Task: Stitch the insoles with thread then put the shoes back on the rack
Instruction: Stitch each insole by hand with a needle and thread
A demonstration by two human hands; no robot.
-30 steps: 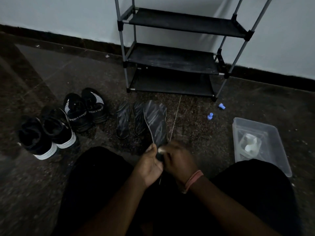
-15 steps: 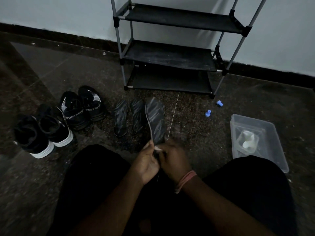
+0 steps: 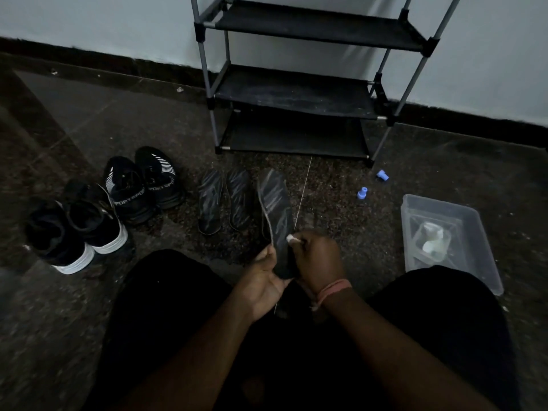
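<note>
Barely shifted, both hands pinch the insole (image 3: 275, 215)'s near end: left hand (image 3: 264, 280), right hand (image 3: 318, 256); light, floppy, best held there.

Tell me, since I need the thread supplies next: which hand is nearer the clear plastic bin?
Right hand; the clear plastic bin lies to its right. Left hand sits farther left.

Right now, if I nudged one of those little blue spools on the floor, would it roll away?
Probably a short way. The nearer blue spool seems to stand on its wider end, so a nudge might tip it first. The farther blue spool looks to lie on its side and may roll in a curve. Both look small and light on the smooth floor.
</note>
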